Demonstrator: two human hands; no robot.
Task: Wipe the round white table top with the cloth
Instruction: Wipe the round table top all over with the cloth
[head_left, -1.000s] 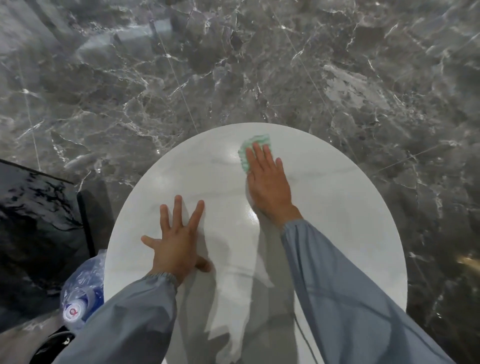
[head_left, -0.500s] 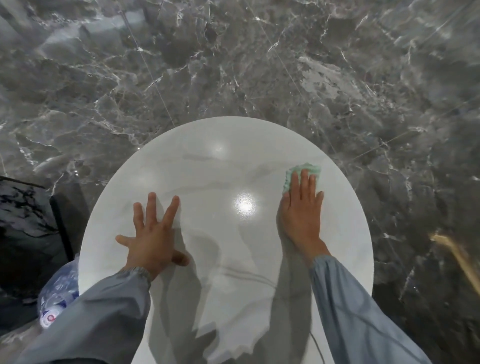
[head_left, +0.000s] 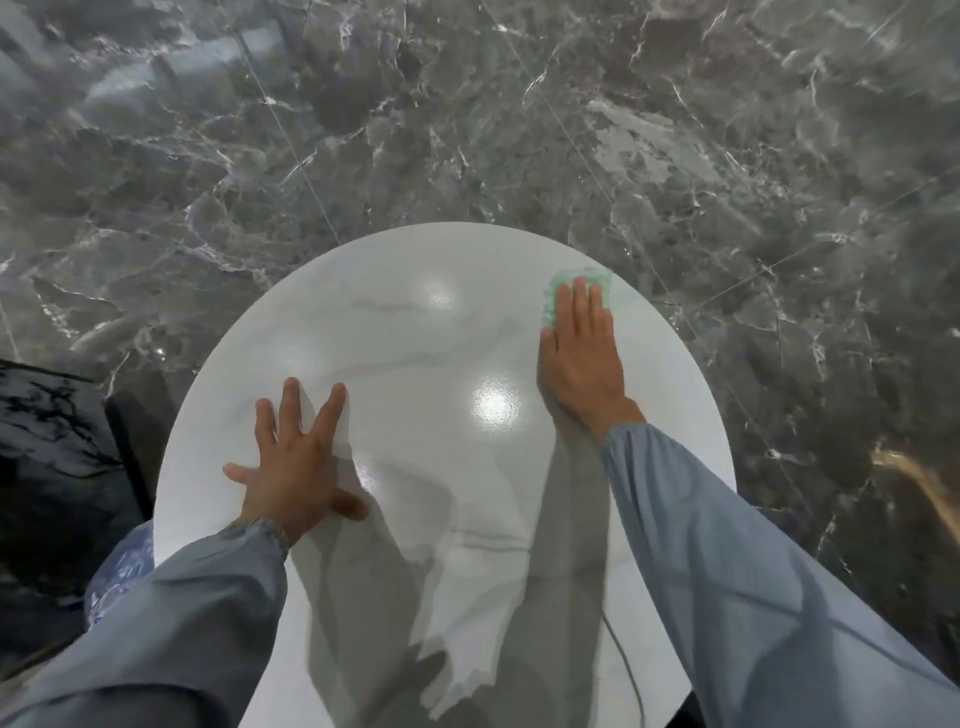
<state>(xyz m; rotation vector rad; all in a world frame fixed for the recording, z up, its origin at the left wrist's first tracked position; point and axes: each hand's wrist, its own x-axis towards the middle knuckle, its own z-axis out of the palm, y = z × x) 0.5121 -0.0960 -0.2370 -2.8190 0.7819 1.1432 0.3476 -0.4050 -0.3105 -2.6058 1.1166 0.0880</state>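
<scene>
While the dark grey marble floor (head_left: 467, 130) fills most of the view, veined in white and streaked with glare, the round white surface (head_left: 415, 338) stands over it in the lower middle, glossy, faintly veined in grey and carrying two bright spots of reflected light between the arms. Two grey-blue sleeves come in from the bottom corners, the left sleeve (head_left: 171, 639) from the near left and the right sleeve (head_left: 753, 587) from the near right, each throwing a soft shadow on the white top. A dark, shiny piece of furniture (head_left: 47, 441) stands at the left edge, beside the surface but lower down (what it is cannot be told). The left hand (head_left: 291, 467) lies palm down on the near left part of the surface, fingers straight and spread wide, grasping nothing. The right hand (head_left: 582, 358) lies flat on the far right part, fingers straight and close together, pressing down on the cloth. A crumpled blue-and-white plastic item (head_left: 117, 571) shows below the surface's left rim, partly hidden by the left sleeve. The pale green cloth (head_left: 556, 291) sits under the right fingertips near the far right rim, its blurred edges showing ahead of and to the left of the fingers.
</scene>
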